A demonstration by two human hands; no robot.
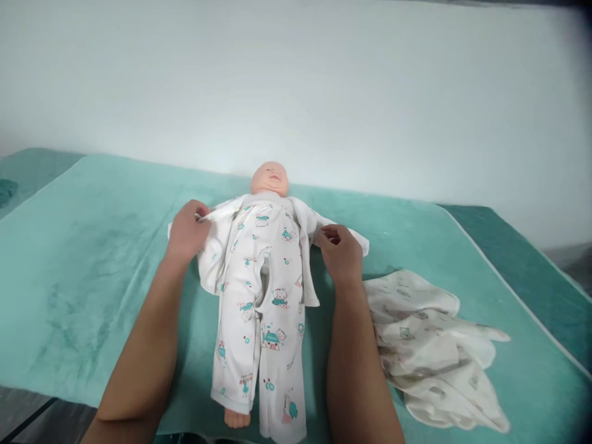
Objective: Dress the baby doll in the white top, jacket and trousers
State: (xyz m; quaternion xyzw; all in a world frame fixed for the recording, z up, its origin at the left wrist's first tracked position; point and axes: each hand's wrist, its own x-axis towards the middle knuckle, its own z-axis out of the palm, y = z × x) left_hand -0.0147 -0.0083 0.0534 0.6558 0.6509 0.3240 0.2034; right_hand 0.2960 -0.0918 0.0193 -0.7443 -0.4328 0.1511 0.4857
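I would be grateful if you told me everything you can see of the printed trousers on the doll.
The printed trousers are white, soft-looking cloth with small teal and pink pictures, including animals and a house. They lie lengthwise over the doll, the top drawn high on its torso between the sides of the open jacket. The crotch is split open. Toes show below one cuff; the other leg reaches the picture's lower edge. Neither the left hand nor the right hand touches them.

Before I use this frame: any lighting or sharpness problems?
Head view: soft light, no harsh glare on the wall; dark falloff at the upper right corner; prints on the trousers legible, those on the crumpled cloth fainter and softer.
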